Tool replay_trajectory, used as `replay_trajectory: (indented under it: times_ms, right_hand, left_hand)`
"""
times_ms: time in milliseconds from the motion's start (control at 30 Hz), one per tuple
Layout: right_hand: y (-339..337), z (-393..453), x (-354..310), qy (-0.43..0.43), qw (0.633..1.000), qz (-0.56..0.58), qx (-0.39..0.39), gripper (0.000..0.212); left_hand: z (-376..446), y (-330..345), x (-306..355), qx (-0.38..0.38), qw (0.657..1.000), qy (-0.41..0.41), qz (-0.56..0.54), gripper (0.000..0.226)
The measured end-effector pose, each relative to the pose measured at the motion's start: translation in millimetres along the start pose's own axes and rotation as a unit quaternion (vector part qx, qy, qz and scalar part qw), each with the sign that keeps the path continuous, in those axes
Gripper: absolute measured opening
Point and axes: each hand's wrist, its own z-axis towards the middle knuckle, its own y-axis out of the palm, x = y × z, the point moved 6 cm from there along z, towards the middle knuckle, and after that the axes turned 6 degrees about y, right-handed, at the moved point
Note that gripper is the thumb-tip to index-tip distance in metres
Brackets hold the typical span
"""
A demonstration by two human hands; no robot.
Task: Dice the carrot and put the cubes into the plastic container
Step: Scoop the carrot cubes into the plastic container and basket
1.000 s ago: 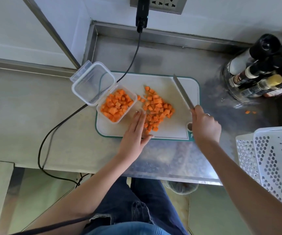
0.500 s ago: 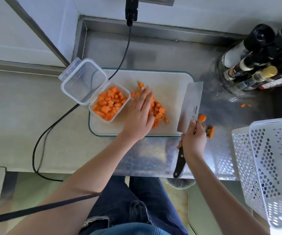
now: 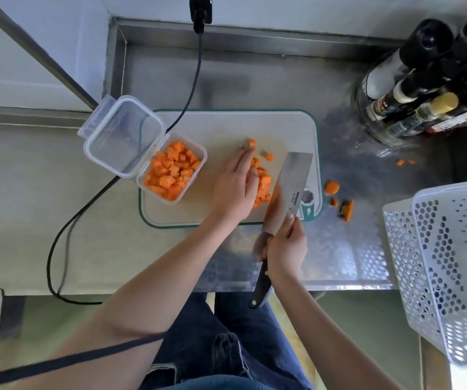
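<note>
A clear plastic container (image 3: 202, 157) with its lid (image 3: 122, 136) flipped open sits on the left of the white cutting board (image 3: 215, 128) and holds several carrot cubes (image 3: 172, 170). More carrot cubes (image 3: 264, 182) lie heaped mid-board. My left hand (image 3: 235, 187) lies flat with straight fingers against the left side of that heap, covering part of it. My right hand (image 3: 287, 246) grips the cleaver (image 3: 290, 190) by its black handle, the flat blade lying beside the heap on the right.
Carrot scraps (image 3: 332, 187) lie on the steel counter right of the board, and two tiny bits (image 3: 401, 162) farther right. Bottles (image 3: 423, 88) stand at the back right. A white perforated basket (image 3: 451, 263) sits at the right edge. A black cable (image 3: 187, 94) crosses behind the container.
The cleaver has turned from edge-up to flat and slid left onto the board beside the heap. My left hand moved up from the board's front edge onto the cubes.
</note>
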Motion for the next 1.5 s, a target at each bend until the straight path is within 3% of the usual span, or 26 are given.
replay_trajectory:
  times_ms: [367,567,800,1100,1300,1500]
  right_hand:
    - [1.7,-0.3,1.5,0.010,1.000,0.011,0.002,0.040]
    - [31.4,-4.7,-7.3,0.001,0.999,-0.003,-0.052,0.037]
    - [31.3,-6.9,-18.0,-0.028,0.998,0.011,-0.052,0.036]
    - [42.4,-25.9,-44.8,-0.108,0.992,0.033,-0.047,0.035]
    - [100.8,-59.5,-56.6,-0.141,0.981,0.054,-0.124,0.037]
    - [137.2,-75.5,-58.8,-0.170,0.975,0.032,-0.137,0.033]
  left_hand:
    - [-9.0,14.6,12.6,-0.004,0.997,0.001,-0.078,0.048]
    - [-5.8,16.0,13.6,0.003,0.993,0.004,-0.119,0.046]
    - [-0.9,11.4,20.8,0.057,0.986,-0.017,-0.154,0.035]
    - [11.6,-40.7,41.4,0.118,0.979,0.036,-0.160,0.033]
    - [3.2,-104.6,2.3,0.172,0.980,0.033,-0.093,0.032]
    - [-4.4,-128.0,-33.2,0.181,0.980,0.013,-0.087,0.035]
